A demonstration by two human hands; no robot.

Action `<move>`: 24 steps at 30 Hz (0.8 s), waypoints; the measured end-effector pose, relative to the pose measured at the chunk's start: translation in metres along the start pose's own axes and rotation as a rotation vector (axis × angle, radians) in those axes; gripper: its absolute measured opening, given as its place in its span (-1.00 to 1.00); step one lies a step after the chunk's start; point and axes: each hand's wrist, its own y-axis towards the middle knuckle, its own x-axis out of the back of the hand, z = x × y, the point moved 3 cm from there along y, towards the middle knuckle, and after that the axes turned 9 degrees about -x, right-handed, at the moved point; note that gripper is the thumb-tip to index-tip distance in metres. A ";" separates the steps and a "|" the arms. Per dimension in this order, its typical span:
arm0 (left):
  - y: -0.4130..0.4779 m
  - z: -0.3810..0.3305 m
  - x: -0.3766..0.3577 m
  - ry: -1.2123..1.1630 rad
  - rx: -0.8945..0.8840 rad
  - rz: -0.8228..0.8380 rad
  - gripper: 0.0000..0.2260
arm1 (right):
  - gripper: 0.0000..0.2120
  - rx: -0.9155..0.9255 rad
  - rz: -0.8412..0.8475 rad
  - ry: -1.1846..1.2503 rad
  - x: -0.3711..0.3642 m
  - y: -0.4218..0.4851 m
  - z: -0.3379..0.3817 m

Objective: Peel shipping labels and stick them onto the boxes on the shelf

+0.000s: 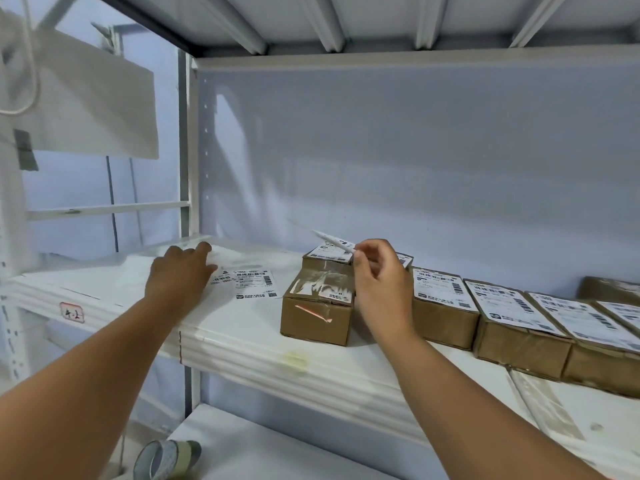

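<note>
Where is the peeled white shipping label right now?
Head view, centre: the right hand pinches the white shipping label above the leftmost brown cardboard box on the white shelf.

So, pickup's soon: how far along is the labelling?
Done: the row of boxes on the right carries labels. In hand: the right hand pinches a loose label above the boxes; the left hand rests on the label sheet. Left: the front box seems unlabelled, taped only.
</note>
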 end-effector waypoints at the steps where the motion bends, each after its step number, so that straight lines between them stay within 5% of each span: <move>1: 0.000 0.001 0.001 0.070 0.002 -0.015 -0.63 | -0.93 0.006 -0.010 -0.013 0.001 0.000 0.000; 4: -0.003 0.000 0.005 0.067 -0.012 -0.154 -0.59 | -0.92 0.029 -0.018 -0.078 0.000 -0.004 0.000; 9: -0.017 -0.042 0.044 -0.224 -0.181 -0.530 -0.83 | -0.91 0.072 -0.036 -0.095 0.001 -0.005 0.003; 12: -0.022 -0.091 0.071 -0.754 -0.187 -0.337 -0.89 | -0.89 0.101 -0.065 -0.114 0.000 -0.005 0.005; 17: -0.014 -0.147 0.089 -1.489 0.079 -0.086 -0.85 | -0.84 0.170 -0.088 -0.157 0.002 -0.008 0.007; 24: -0.002 -0.159 0.086 -1.619 0.356 -0.098 -0.71 | -0.71 0.214 -0.013 -0.176 0.003 -0.015 0.010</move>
